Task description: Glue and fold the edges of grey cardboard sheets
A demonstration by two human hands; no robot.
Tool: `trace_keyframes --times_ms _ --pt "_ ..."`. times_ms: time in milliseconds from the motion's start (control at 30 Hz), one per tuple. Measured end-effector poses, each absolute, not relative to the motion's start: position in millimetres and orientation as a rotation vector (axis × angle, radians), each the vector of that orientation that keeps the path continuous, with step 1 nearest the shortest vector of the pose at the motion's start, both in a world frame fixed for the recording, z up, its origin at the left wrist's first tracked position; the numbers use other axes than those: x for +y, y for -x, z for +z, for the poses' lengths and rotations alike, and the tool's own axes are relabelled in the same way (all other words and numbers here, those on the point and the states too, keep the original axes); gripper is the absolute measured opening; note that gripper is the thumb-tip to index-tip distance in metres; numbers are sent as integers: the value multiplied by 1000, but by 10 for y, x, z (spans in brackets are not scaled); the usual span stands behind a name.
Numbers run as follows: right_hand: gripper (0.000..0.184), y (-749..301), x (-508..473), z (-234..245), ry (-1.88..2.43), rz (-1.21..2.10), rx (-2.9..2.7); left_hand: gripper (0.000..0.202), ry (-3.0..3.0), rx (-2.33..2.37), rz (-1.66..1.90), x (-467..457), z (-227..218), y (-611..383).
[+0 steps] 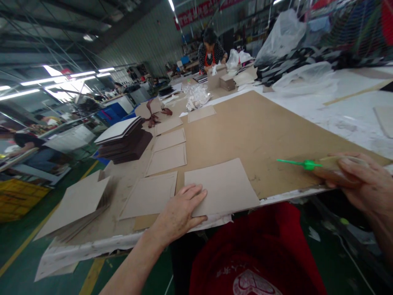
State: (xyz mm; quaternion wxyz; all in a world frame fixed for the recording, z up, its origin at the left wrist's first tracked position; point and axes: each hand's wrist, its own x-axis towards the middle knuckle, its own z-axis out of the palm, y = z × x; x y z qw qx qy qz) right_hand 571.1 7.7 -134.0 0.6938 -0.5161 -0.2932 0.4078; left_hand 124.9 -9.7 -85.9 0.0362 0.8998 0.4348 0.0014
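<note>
My left hand (pixel 184 207) lies with its fingers outstretched on the left edge of a grey-beige cardboard sheet (pixel 225 184), close to the table's front edge. In my right hand (pixel 357 174), at the right, is a soft translucent squeeze bottle (pixel 330 169) with amber contents. Its green nozzle (pixel 308 164) points left over the brown board and stays apart from the sheet. Left of my left hand lies another cardboard sheet (pixel 150 194). Smaller rectangular sheets (pixel 167 159) run in a row behind it.
A fanned stack of cardboard (pixel 76 198) sits at the table's left corner. Behind it stands a dark brown pile with a white top (pixel 125 141). A large brown board (pixel 245 127) covers the table's middle. Plastic bags (pixel 282 37) and black strips lie at the back right; a co-worker (pixel 210 51) stands beyond.
</note>
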Motion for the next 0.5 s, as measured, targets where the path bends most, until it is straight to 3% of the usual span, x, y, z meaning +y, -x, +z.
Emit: trace_keyframes --times_ms 233,500 --pt "38 -5758 66 -1409 1114 915 -699 59 -2837 1273 -88 -101 -758 -1223" --pt "44 -5807 42 -1447 1131 998 -618 52 -2819 1325 -83 104 -293 -1248"
